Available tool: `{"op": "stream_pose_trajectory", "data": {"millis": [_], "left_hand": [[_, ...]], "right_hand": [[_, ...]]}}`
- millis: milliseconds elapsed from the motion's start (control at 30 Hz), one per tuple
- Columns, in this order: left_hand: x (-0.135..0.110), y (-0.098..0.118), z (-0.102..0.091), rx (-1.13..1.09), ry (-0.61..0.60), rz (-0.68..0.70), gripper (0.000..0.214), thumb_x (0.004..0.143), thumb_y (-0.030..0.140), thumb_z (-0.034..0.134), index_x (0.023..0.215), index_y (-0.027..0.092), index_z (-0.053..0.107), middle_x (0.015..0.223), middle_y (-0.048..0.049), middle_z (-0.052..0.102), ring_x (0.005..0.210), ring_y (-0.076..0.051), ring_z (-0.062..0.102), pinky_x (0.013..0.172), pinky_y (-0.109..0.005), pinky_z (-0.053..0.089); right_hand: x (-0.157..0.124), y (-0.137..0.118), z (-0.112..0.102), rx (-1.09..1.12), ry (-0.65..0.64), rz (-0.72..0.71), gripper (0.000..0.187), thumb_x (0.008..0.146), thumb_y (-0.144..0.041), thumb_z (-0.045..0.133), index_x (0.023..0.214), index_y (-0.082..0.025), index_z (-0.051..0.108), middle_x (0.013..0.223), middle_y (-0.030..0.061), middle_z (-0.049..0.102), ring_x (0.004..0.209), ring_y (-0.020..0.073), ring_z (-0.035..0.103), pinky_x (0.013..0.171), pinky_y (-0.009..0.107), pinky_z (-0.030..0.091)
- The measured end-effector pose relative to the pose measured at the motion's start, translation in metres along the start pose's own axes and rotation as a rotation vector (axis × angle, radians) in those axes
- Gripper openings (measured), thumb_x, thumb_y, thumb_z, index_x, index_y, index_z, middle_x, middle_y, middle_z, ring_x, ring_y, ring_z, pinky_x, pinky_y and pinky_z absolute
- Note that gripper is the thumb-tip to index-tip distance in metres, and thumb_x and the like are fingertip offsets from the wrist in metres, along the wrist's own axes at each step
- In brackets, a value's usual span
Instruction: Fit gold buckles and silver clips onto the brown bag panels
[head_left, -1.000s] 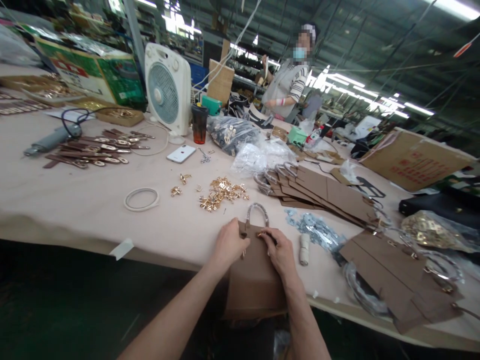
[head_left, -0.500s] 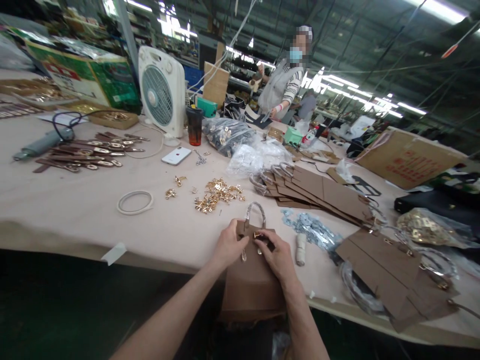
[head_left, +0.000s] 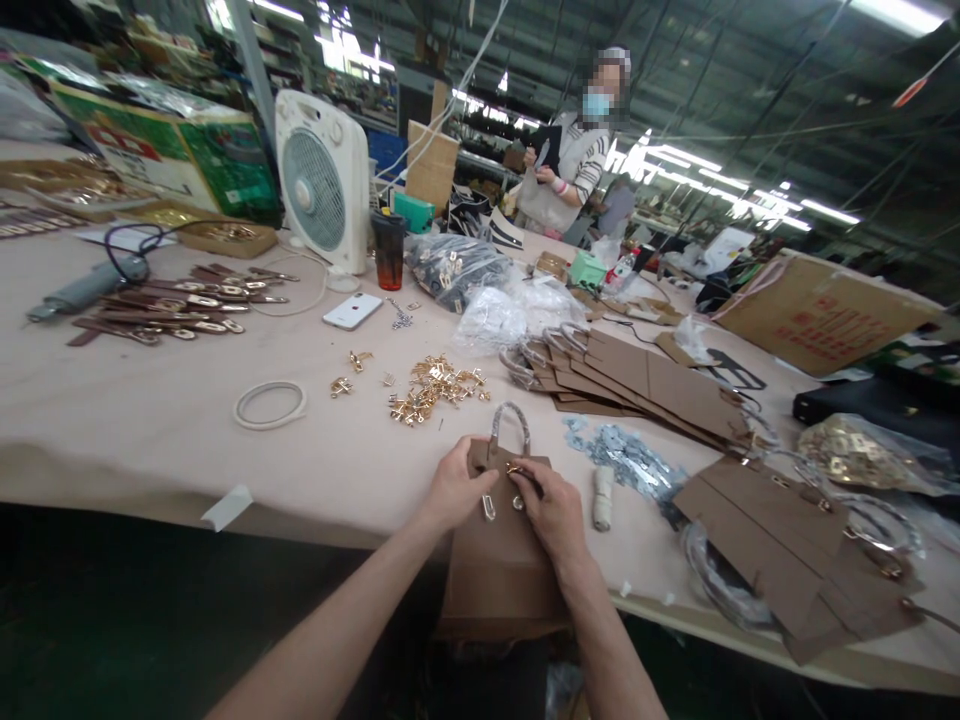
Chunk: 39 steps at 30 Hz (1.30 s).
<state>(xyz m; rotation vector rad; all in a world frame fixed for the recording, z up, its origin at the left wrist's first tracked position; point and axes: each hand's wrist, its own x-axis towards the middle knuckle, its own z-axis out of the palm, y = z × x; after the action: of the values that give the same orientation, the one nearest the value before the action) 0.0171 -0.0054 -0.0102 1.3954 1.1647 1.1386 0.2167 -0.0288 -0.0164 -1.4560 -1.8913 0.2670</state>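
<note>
A brown bag panel (head_left: 506,575) hangs over the table's front edge, its plastic-wrapped handle (head_left: 512,412) standing up at the top. My left hand (head_left: 456,488) grips the panel's upper left edge, thumb on the front face. At the panel's upper right, my right hand (head_left: 557,508) pinches a small gold metal fitting (head_left: 511,467) against the surface; the fingers partly hide it. Below the two thumbs, an oblong metal loop (head_left: 489,508) and a smaller metal piece (head_left: 517,503) show on the panel.
Gold fittings (head_left: 435,390) lie in a heap beyond my hands, with a tape roll (head_left: 271,404) to the left. Silver plates (head_left: 634,460), a whitish roll (head_left: 602,498) and stacked brown panels (head_left: 645,375) are rightward. A fan (head_left: 324,185) and a co-worker (head_left: 562,165) are farther back.
The gold fitting has turned slightly in my right fingers, while my left hand keeps its place. Across the table, the co-worker has lifted a dark piece from the table to chest height.
</note>
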Motion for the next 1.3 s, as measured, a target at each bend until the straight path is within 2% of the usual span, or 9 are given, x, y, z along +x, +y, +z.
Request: {"op": "stream_pose_trajectory", "data": {"millis": [200,367,467,600,667,767,900,1067,1300], "left_hand": [[0.001,-0.002,-0.002,-0.125,0.008,-0.028,0.044,0.077,0.02,0.07,0.12,0.016,0.062,0.106,-0.0044,0.075,0.1,-0.021,0.07,0.092,-0.033,0.055],[-0.003,0.005,-0.002,-0.02,0.029,-0.01,0.051,0.078,0.022,0.071,0.128,0.018,0.06,0.118,-0.0061,0.074,0.112,-0.023,0.069,0.103,-0.038,0.052],[-0.009,0.012,-0.005,0.067,0.034,-0.015,0.069,0.082,0.026,0.07,0.146,0.018,0.047,0.136,-0.011,0.068,0.128,-0.027,0.063,0.111,-0.041,0.048],[-0.012,0.017,-0.014,0.146,-0.099,0.027,0.09,0.078,0.014,0.062,0.161,0.016,0.027,0.149,-0.0142,0.06,0.138,-0.027,0.057,0.117,-0.041,0.044],[-0.011,0.017,-0.017,0.224,-0.107,0.053,0.085,0.078,0.013,0.062,0.158,0.017,0.034,0.145,-0.0132,0.063,0.134,-0.027,0.06,0.116,-0.041,0.045],[-0.009,0.016,-0.019,0.345,-0.031,0.053,0.064,0.086,0.027,0.067,0.147,0.02,0.05,0.139,-0.0128,0.068,0.13,-0.029,0.063,0.113,-0.042,0.047],[-0.009,0.012,-0.016,0.461,0.022,0.055,0.06,0.097,0.04,0.058,0.151,0.015,0.048,0.137,-0.0188,0.069,0.126,-0.033,0.066,0.106,-0.042,0.05],[-0.009,0.013,-0.014,0.489,0.055,0.02,0.049,0.109,0.041,0.03,0.141,0.019,0.059,0.11,-0.0163,0.079,0.101,-0.03,0.076,0.088,-0.036,0.055],[-0.005,0.015,-0.012,0.55,0.08,-0.008,0.047,0.107,0.037,0.032,0.136,0.017,0.062,0.113,-0.0181,0.078,0.102,-0.03,0.076,0.091,-0.037,0.055]], "right_hand": [[-0.004,-0.007,0.002,-0.059,-0.04,-0.088,0.03,0.103,-0.027,0.052,0.125,-0.025,0.072,0.119,0.0081,0.078,0.111,0.0262,0.071,0.102,0.045,0.055],[-0.012,-0.011,0.004,-0.058,-0.006,-0.105,0.039,0.103,-0.02,0.046,0.137,-0.022,0.065,0.128,0.0112,0.074,0.118,0.0275,0.068,0.106,0.05,0.054],[-0.011,-0.014,0.003,-0.043,0.035,-0.078,0.042,0.101,-0.02,0.047,0.139,-0.024,0.064,0.128,0.0114,0.074,0.117,0.0276,0.069,0.104,0.05,0.056],[-0.009,-0.013,0.003,-0.02,0.064,-0.05,0.041,0.101,-0.021,0.049,0.138,-0.025,0.064,0.128,0.0108,0.074,0.118,0.0273,0.07,0.102,0.049,0.059],[-0.011,-0.009,0.005,-0.014,0.074,-0.059,0.039,0.101,-0.023,0.05,0.137,-0.025,0.065,0.128,0.0107,0.074,0.118,0.0282,0.07,0.102,0.05,0.059],[-0.014,-0.001,0.01,0.005,0.092,-0.073,0.035,0.101,-0.028,0.054,0.132,-0.027,0.068,0.126,0.011,0.075,0.116,0.0305,0.071,0.101,0.053,0.06],[-0.017,0.009,0.014,0.041,0.086,-0.04,0.033,0.101,-0.034,0.055,0.129,-0.029,0.07,0.127,0.0102,0.075,0.116,0.0317,0.072,0.101,0.055,0.06],[-0.017,0.008,0.013,0.085,0.076,0.026,0.034,0.101,-0.039,0.055,0.129,-0.028,0.07,0.129,0.0105,0.074,0.118,0.0314,0.071,0.105,0.054,0.058],[0.002,-0.005,-0.003,0.182,0.082,0.142,0.037,0.098,-0.049,0.061,0.124,-0.025,0.072,0.119,0.0103,0.078,0.111,0.0303,0.075,0.099,0.046,0.061]]}}
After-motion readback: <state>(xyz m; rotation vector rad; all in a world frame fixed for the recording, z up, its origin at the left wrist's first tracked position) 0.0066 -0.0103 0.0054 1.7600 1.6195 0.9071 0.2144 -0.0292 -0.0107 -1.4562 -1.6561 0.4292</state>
